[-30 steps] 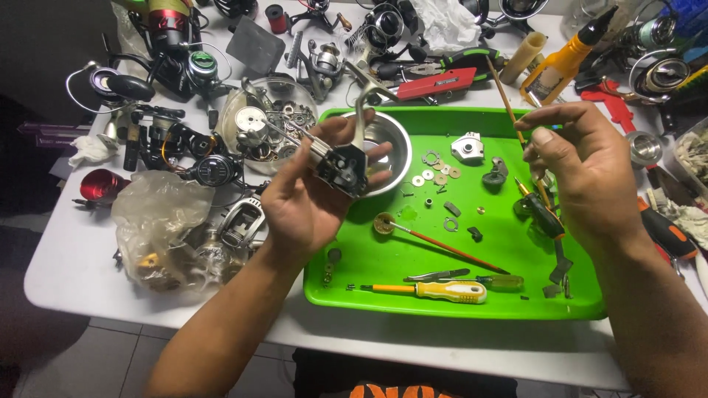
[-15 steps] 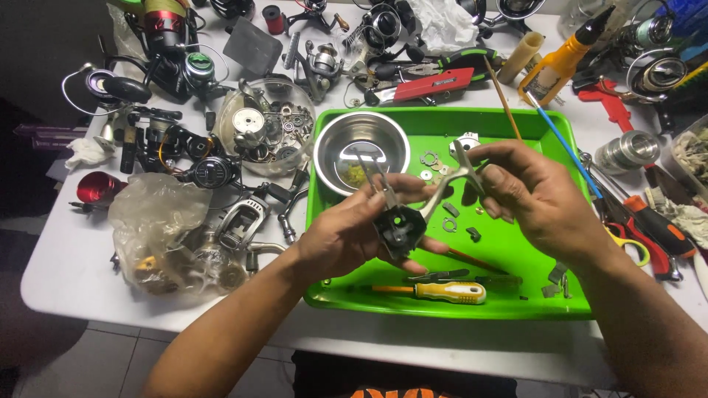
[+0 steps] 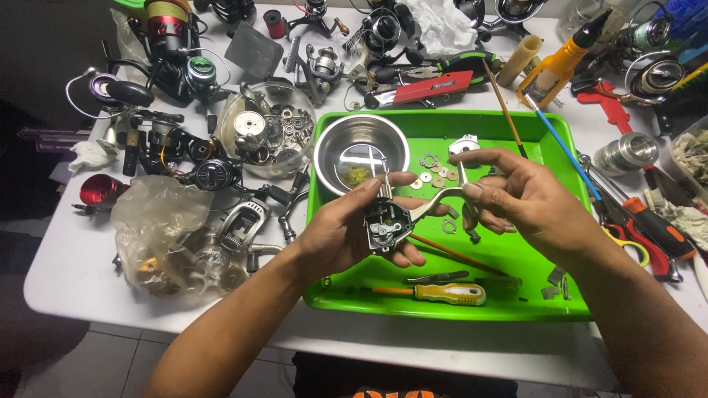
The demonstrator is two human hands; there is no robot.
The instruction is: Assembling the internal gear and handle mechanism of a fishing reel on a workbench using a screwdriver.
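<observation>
A small dark fishing reel body (image 3: 386,223), its gear side open toward the camera, is held above the middle of the green tray (image 3: 568,295). The left hand (image 3: 346,232) cradles it from the left and below: the thumb lies over its top, the other fingers curl under it, and the palm side is hidden, so how firmly it is gripped cannot be told. A silver crank handle (image 3: 435,200) runs from the reel up and to the right, where the right hand (image 3: 527,195) pinches it between thumb and forefinger; the remaining fingers are loosely bent beneath and cover the handle's far end.

On the tray floor behind the hands lie small washers (image 3: 431,177) and a whitish part (image 3: 463,144), partly blocked by the right forefinger. A steel bowl (image 3: 361,152) stands in the tray's far left corner, with something yellowish in it that is too small to make out. A yellow-handled screwdriver (image 3: 442,294) lies near the tray's front edge, and a thin red rod (image 3: 457,254) emerges from under the left fingers.

Left of the tray, on the white table (image 3: 66,280), are a clear dish of tiny parts (image 3: 267,129), a crumpled plastic bag (image 3: 158,221) and several dismantled reels. Scissors (image 3: 627,243) and an orange-handled tool (image 3: 660,228) lie at the right, partly cut off.
</observation>
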